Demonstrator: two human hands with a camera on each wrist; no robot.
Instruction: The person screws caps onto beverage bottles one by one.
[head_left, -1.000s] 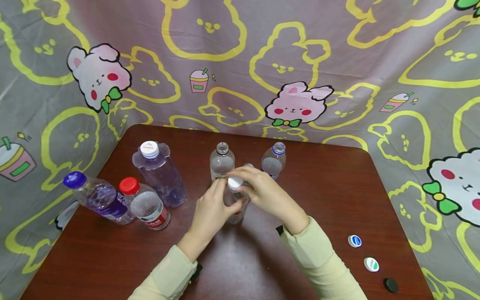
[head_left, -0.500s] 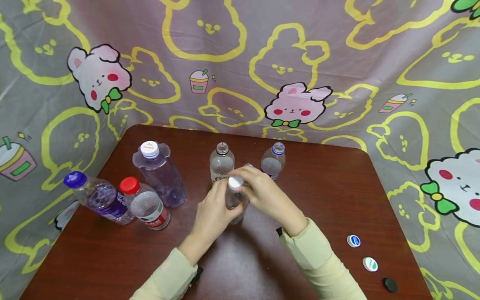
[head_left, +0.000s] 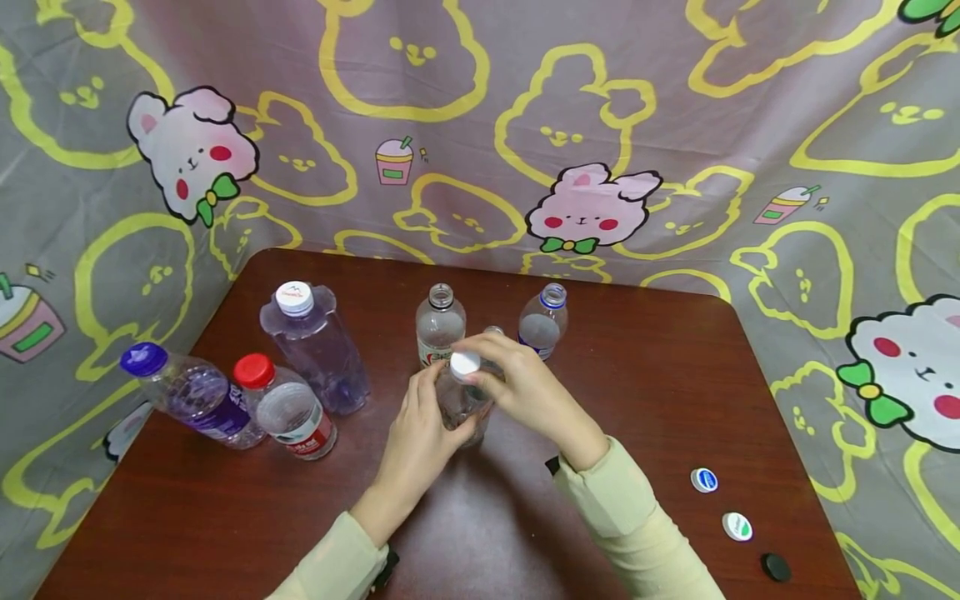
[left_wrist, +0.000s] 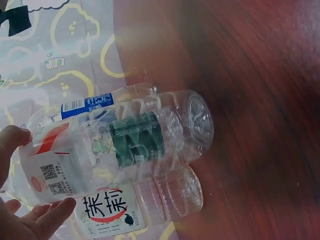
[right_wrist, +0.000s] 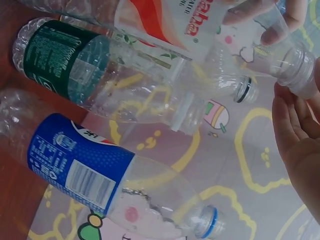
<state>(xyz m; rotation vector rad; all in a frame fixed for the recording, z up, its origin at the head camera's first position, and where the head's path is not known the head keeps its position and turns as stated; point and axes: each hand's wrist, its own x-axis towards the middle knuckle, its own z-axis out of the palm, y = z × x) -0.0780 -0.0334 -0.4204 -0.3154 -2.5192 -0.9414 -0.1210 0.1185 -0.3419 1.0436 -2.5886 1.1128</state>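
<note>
In the head view my left hand [head_left: 416, 437] grips a clear plastic bottle [head_left: 455, 402] by its upper body, thumb on the near side. The left wrist view shows its red-and-white label [left_wrist: 55, 160] between those fingers. At the neck, my right hand [head_left: 528, 396] pinches the white cap [head_left: 465, 365], which sits on the mouth. Close behind stand uncapped bottles: one with a jasmine-drink label [left_wrist: 110, 212], a green-labelled bottle [right_wrist: 65, 62] mostly hidden in the head view, and a blue-labelled bottle [right_wrist: 77, 162].
Left on the brown table [head_left: 225, 517] stand three capped bottles: purple-capped [head_left: 195, 396], red-capped [head_left: 288, 412] and a large white-capped one [head_left: 318, 346]. Loose caps lie at right: blue-and-white [head_left: 704, 480], green-and-white [head_left: 737, 526], black [head_left: 776, 567]. Patterned cloth [head_left: 450, 100] hangs behind.
My left thumb and fingers sit slightly lower on the bottle than before. The right hand stays at the cap with hardly any movement. The head view shifts a little.
</note>
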